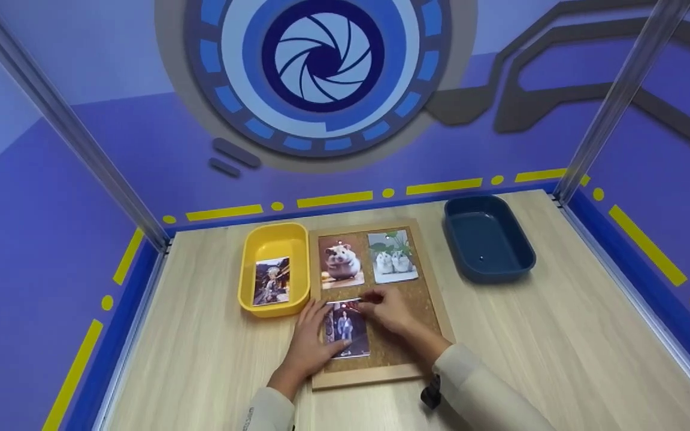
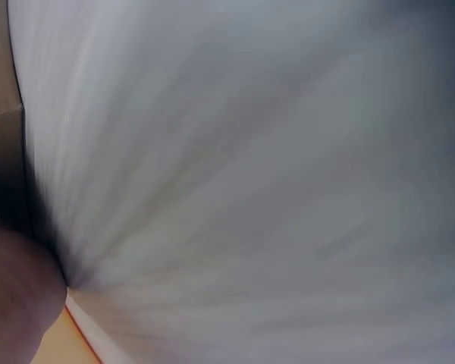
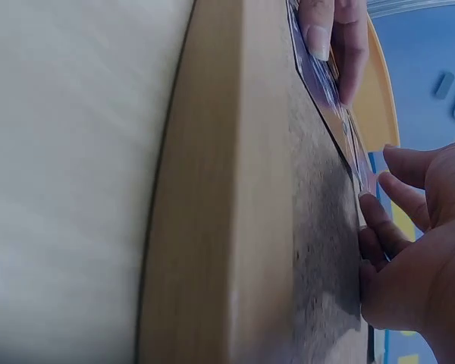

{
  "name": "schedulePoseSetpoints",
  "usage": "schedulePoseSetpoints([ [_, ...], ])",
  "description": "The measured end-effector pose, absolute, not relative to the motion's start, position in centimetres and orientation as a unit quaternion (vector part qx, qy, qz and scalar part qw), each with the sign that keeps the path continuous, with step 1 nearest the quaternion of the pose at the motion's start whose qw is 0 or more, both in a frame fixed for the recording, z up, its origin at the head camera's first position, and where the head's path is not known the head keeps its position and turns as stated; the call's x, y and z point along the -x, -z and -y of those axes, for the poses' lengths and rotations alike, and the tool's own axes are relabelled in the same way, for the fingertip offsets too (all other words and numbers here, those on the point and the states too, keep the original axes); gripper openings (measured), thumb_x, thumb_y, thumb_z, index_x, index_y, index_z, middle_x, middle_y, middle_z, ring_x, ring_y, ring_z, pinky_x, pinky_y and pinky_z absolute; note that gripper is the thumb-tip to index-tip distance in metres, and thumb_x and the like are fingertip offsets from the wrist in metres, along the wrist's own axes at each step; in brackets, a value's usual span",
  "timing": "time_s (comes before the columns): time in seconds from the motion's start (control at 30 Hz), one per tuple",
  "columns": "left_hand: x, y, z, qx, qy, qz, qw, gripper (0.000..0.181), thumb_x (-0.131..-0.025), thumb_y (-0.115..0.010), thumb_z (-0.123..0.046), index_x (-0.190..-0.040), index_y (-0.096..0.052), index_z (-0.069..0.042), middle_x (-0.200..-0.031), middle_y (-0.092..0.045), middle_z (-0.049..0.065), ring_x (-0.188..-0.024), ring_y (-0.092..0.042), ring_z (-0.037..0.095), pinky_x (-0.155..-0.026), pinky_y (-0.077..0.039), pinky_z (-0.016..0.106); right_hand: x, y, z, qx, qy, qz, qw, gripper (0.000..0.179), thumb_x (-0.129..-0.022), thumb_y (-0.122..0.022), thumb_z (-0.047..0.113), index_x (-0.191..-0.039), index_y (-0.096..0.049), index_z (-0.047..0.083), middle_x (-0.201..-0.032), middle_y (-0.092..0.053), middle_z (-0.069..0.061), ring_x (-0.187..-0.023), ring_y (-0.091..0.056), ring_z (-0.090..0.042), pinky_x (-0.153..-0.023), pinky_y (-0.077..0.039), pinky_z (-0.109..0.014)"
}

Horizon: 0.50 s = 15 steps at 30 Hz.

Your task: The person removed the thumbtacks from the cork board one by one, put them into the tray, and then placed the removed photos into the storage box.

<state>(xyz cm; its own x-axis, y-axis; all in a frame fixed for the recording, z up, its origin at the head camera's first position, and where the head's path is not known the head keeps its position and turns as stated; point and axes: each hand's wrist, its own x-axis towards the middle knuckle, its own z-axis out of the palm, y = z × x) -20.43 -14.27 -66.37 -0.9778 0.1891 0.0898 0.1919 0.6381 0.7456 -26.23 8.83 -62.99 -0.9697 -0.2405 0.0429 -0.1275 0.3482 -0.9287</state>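
A photo (image 1: pixel 345 333) of a standing person lies on the lower left of a framed corkboard (image 1: pixel 405 323). Spread over its left side, my left hand (image 1: pixel 308 346) rests with fingertips near the upper left corner and thumb on the lower part. My right hand (image 1: pixel 390 308) bends its fingers down at the photo's upper right edge. Seen from the right wrist, the right hand (image 3: pixel 425 243) has its fingertips at the end of the glossy photo (image 3: pixel 322 87); whether they pinch anything is hidden. The left fingers (image 3: pixel 318 42) press on that photo. The left wrist view is mostly blurred pale cloth.
A hamster photo (image 1: pixel 342 266) and a photo of two hamsters (image 1: pixel 392 263) are on the board's upper half, with small pale pins. Left of it stands a yellow tray (image 1: pixel 304 257) holding another photo (image 1: pixel 272 281). A dark blue tray (image 1: pixel 504 275) stands at right; panels surround the table.
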Motion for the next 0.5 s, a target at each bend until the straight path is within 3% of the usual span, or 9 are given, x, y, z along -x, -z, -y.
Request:
schedulePoseSetpoints([
  [0.27, 20.4, 66.4, 14.4, 0.110, 0.402, 0.909, 0.003, 0.094, -0.082, -0.086, -0.053, -0.158, -0.051, -0.009, -0.173, -0.040, 0.012, -0.165, -0.021, 0.044, -0.130, -0.023, 0.073, 26.9, 63.4, -7.6, 0.132, 0.555, -0.821, 0.030, 0.018, -0.088, -0.083, 0.002, -0.101, -0.078, -0.009, -0.096, -0.080, -0.022, -0.086, -0.070, -0.019, -0.074, -0.057, -0.021],
  [0.5, 20.5, 66.4, 14.3, 0.124, 0.400, 0.908, 0.005, 0.093, -0.083, -0.086, -0.052, -0.158, -0.051, -0.008, -0.172, -0.040, 0.013, -0.165, -0.021, 0.046, -0.130, -0.023, 0.072, 27.3, 63.2, -7.2, 0.111, 0.501, -0.858, 0.024, 0.020, -0.088, -0.086, 0.013, -0.106, -0.083, 0.004, -0.102, -0.083, -0.012, -0.098, -0.074, -0.025, -0.093, -0.058, -0.040],
])
